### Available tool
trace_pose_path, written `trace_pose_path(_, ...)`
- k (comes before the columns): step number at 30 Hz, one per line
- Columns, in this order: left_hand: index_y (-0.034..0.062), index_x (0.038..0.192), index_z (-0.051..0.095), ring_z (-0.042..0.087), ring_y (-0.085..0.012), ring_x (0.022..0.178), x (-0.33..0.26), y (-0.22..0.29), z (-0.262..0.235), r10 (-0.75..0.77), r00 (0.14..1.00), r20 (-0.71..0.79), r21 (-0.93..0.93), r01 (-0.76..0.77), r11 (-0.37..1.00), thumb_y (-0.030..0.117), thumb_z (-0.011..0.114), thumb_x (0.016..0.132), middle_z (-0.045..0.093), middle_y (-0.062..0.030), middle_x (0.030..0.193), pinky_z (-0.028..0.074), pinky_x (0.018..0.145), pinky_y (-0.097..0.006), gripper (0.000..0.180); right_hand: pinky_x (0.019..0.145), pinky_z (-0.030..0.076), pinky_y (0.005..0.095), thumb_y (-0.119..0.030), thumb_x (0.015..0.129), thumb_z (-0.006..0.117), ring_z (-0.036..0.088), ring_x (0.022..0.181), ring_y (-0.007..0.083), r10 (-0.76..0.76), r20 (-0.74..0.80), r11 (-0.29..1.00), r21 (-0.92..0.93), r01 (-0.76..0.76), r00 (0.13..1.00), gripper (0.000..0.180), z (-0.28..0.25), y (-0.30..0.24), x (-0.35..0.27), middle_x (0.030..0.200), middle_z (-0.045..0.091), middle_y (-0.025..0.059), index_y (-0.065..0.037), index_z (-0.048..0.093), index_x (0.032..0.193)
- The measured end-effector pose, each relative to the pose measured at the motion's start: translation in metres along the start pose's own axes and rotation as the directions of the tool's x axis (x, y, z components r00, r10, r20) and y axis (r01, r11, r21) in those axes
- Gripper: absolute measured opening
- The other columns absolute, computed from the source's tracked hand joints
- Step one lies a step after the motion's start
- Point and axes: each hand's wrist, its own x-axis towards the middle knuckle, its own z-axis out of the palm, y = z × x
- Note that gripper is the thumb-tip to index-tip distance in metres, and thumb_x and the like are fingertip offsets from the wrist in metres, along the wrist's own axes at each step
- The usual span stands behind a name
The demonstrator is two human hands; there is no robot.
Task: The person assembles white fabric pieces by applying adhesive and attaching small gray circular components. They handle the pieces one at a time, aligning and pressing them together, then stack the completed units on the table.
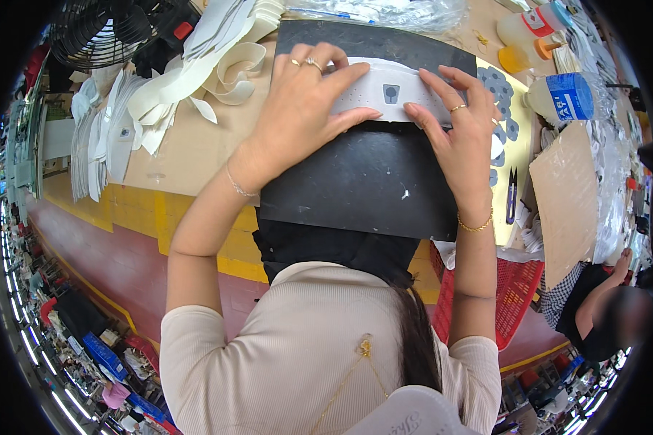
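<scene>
We observe the left hand (pixel 301 94) gripping the left part of a white perforated panel (pixel 363 93), thumb and index finger parted across it. The right hand (pixel 470 116) grips the right part likewise, partly open. The panel, bearing a gray patch (pixel 391 94), is over the black mat (pixel 341 174).

Reddish floor (pixel 80 239) with yellow bands (pixel 134 212), brown-topped worktable (pixel 185 156), bright strip lights (pixel 29 348) at far left.
</scene>
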Motion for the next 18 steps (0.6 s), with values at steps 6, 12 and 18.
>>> trace_pose_path(6,0.0100,0.112,0.069,0.055,-0.0221,0.096,-0.006,-0.002,0.007,-0.016,0.999,-0.040,-0.029,0.015,0.999,0.039,0.077,0.077,0.061,-0.0043,0.103,0.036,0.085,-0.037,0.046,0.097,0.032,0.0392,-0.033,0.078,0.078,0.052,0.110,0.0239,-0.014,-0.014,1.000,-0.028,0.014,1.000,0.044,0.006,0.000,0.001,0.121,0.060,0.0050,-0.014,0.071,0.117)
trace_pose_path(12,0.0097,0.112,0.069,0.055,-0.0229,0.097,-0.004,-0.002,0.008,-0.027,0.999,-0.036,-0.049,0.026,0.998,0.037,0.079,0.075,0.061,-0.0049,0.104,0.037,0.087,-0.038,0.048,0.096,0.032,0.0391,-0.031,0.077,0.079,0.052,0.110,0.0239,-0.024,-0.026,1.000,0.010,0.025,0.999,0.045,0.008,0.003,0.002,0.121,0.060,0.0050,-0.013,0.070,0.116)
trace_pose_path(18,0.0092,0.106,0.066,0.055,-0.0250,0.098,-0.002,0.013,0.003,-0.025,0.997,-0.078,-0.038,0.022,0.999,0.027,0.084,0.070,0.061,-0.0055,0.104,0.040,0.087,-0.038,0.044,0.089,0.033,0.0393,-0.027,0.075,0.080,0.054,0.101,0.0239,-0.024,-0.008,1.000,-0.004,0.024,1.000,0.032,-0.002,-0.007,0.005,0.106,0.061,0.0027,-0.012,0.069,0.101)
